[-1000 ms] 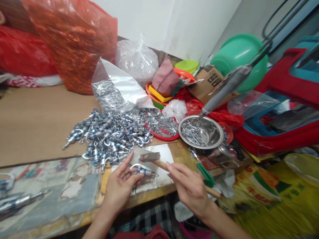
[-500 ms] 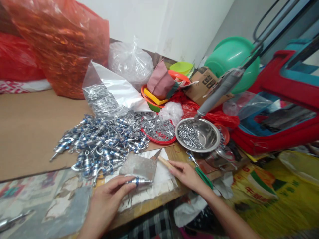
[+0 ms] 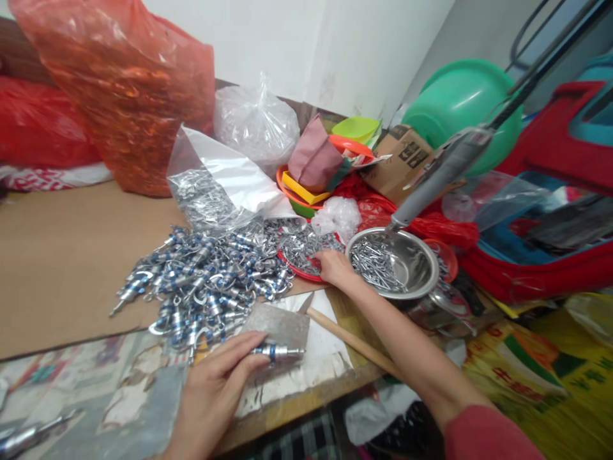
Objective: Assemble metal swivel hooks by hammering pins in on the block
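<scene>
My left hand (image 3: 230, 374) pinches a silver expansion hook bolt (image 3: 278, 351) with a blue band, holding it level over the near edge of a grey metal plate (image 3: 280, 324). My right hand (image 3: 333, 266) is down in the red tray (image 3: 299, 273) of small flat metal pieces (image 3: 306, 246). Its fingers are closed, but the fingertips are partly hidden, so what they grip cannot be seen. A hammer with a wooden handle (image 3: 349, 337) lies beside the plate, its pointed head near the plate's corner, and my right forearm passes over the handle's end. Left of the plate is a heap of similar hook bolts (image 3: 205, 275).
A steel bowl (image 3: 421, 281) of metal pins stands right of the tray, under a grey-handled tool (image 3: 438, 176). Behind are a clear bag (image 3: 201, 195) of metal parts, an orange bag (image 3: 153, 115) and a green basin (image 3: 460, 115). Another metal piece (image 3: 33, 434) lies front left.
My right hand has let go of the hammer handle and moved up to the red tray. My left hand still holds the bolt at the plate. The view has shifted slightly.
</scene>
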A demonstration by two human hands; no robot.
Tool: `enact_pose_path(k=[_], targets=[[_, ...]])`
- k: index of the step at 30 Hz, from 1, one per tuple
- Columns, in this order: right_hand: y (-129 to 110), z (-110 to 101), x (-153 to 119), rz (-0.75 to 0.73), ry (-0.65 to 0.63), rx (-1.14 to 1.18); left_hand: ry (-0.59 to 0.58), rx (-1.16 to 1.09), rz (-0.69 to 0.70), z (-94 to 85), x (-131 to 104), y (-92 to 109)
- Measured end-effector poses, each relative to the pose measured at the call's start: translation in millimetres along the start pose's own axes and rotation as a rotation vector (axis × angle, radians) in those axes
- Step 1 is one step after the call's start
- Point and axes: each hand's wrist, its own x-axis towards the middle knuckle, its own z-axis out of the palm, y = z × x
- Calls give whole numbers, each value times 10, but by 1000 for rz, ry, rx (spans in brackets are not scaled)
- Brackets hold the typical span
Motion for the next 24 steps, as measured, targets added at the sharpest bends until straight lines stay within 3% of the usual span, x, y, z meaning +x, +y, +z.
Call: enact_pose_path(k=[3, 6, 8, 11, 17, 24], targets=[[-176, -70, -221, -18, 44, 92, 22, -3, 19, 28, 18, -16], [-538, -71, -622, -73, 44, 276, 41, 1, 21, 52, 12, -24], [-802, -29, -887, -171, 60, 648, 58, 8, 25, 59, 3, -31], [-1071, 53, -1126, -239, 87, 921, 74, 19, 54, 59, -5, -50], [-1109, 112, -1157, -187, 63, 1062, 73, -19, 82, 58, 8, -61], [-1113, 86, -1223, -215, 119, 1021, 74, -128, 47, 40, -25, 36]])
